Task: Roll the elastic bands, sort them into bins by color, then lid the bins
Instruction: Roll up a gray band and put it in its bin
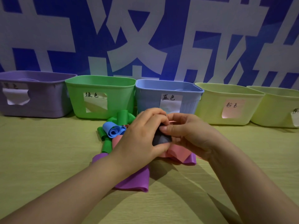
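My left hand point(140, 135) and my right hand point(187, 133) meet over a heap of elastic bands, both curled round a dark grey band point(161, 139) that is bunched between them. Under the hands lie a pink band point(176, 151), a purple band point(135, 180), a partly rolled blue band point(113, 130) and green bands point(123, 118). Along the back stand open bins: purple point(40, 109), green point(77, 101), blue point(145, 97), and two pale yellow ones point(210, 107) point(275, 110), each with a paper label. No lids show.
A yellow-green cloth point(48, 159) covers the table. A blue wall with large white characters point(145, 38) rises right behind the bins. The rightmost bin is cut off by the frame edge.
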Demonstrator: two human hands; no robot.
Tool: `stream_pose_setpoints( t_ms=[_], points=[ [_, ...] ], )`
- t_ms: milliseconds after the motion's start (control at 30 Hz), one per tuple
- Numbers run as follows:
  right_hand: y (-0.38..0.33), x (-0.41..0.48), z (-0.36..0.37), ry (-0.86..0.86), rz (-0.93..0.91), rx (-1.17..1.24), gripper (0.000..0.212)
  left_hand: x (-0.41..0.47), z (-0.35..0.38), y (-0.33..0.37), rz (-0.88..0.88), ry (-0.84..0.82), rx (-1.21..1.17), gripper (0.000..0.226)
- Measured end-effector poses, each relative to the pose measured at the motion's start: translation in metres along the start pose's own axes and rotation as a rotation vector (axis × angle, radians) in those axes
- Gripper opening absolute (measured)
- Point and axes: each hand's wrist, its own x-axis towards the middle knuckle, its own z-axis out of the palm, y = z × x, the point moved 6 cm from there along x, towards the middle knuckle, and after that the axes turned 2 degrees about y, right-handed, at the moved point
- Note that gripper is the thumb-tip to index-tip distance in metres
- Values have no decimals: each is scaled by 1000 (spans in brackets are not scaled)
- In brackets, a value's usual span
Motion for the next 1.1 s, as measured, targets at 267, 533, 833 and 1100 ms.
stream_pose_setpoints(
  t_ms=[267,533,833,1100],
  points=[
    [-2,-2,-3,7,14,21,34,1,-1,-6,-34,-38,-99,49],
    [-1,-1,-3,-41,29,50,27,0,-4,-5,-46,57,-67,46],
    [5,4,0,62,-29,-45,21,0,-3,-1,-18,64,-7,38],
    [0,0,1,38,-2,12,23,0,1,-4,-1,0,-28,45]
  ],
)
